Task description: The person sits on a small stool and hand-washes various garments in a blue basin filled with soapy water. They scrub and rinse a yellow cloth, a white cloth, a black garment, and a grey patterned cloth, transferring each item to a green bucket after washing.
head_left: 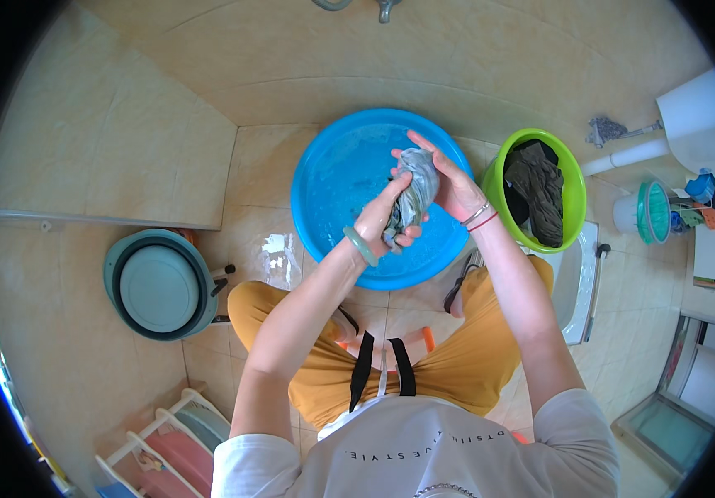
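Note:
Over the big blue basin [312,236], a bunched wet cloth [415,187], grey and white with darker patches, is pressed between my two hands. My left hand [384,214], with a pale green bangle at its wrist, is closed round the cloth's lower left part. From the right, my right hand [454,189] cups the upper part; its palm lies against the cloth and some fingertips show past the far side. The cloth hides part of the fingers of both hands. Shallow water with some suds shows in the basin below.
A lime green bucket [575,195] holding dark wet clothes [540,187] stands right of the basin. On the left is a grey-green collapsible basin [117,286]. A white rack [138,440] stands lower left. Overhead juts a tap [385,12]. A white squat-toilet pan [569,307] is beside my right knee.

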A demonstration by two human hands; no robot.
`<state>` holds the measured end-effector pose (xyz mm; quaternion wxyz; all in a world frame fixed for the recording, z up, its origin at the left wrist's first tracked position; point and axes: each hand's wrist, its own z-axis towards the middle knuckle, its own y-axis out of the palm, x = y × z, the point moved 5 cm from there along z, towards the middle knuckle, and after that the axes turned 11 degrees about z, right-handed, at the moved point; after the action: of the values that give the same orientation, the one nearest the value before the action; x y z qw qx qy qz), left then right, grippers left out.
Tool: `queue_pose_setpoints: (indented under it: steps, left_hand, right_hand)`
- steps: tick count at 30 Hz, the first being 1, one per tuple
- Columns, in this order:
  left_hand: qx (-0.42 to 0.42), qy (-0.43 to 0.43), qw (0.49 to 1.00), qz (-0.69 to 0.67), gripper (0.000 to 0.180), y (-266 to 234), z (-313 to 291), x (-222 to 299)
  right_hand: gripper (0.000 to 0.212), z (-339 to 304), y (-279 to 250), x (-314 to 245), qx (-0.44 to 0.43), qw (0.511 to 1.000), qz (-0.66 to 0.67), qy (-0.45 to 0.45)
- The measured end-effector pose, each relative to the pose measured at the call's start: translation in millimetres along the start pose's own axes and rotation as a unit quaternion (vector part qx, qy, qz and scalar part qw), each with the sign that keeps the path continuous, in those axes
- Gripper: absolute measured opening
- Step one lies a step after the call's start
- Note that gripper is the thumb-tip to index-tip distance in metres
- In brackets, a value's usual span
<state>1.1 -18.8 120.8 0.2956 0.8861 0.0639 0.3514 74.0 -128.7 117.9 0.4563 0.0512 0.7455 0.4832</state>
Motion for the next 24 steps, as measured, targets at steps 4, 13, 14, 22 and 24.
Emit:
queue_pose_setpoints:
  steps: [4,13,14,22,24]
  left_hand:
    - [-0.195,0.029,0.947,-0.253,0.056,27,-3,-6]
    - [-0.257,0.031,0.931,-0.256,0.054,38,-9,3]
    - [-0.238,0.041,0.938,-0.248,0.052,39,-13,6]
    - [-0.085,-0.011,0.996,-0.007,0.035,23,-12,1]
    - [-0.059,-0.035,0.996,0.053,0.033,20,-15,2]
  right_hand:
    - [0.083,3,25,-6,-0.115,0.989,0.087,-0.023]
    - [0.026,0,9,-15,0.053,0.996,0.066,-0.022]
    - [0.024,-1,5,-14,0.095,0.994,0.060,-0.018]
    - [0.020,4,9,-7,0.068,0.996,0.022,0.046]
    - [0.023,5,10,0,0.088,0.994,0.013,0.061]
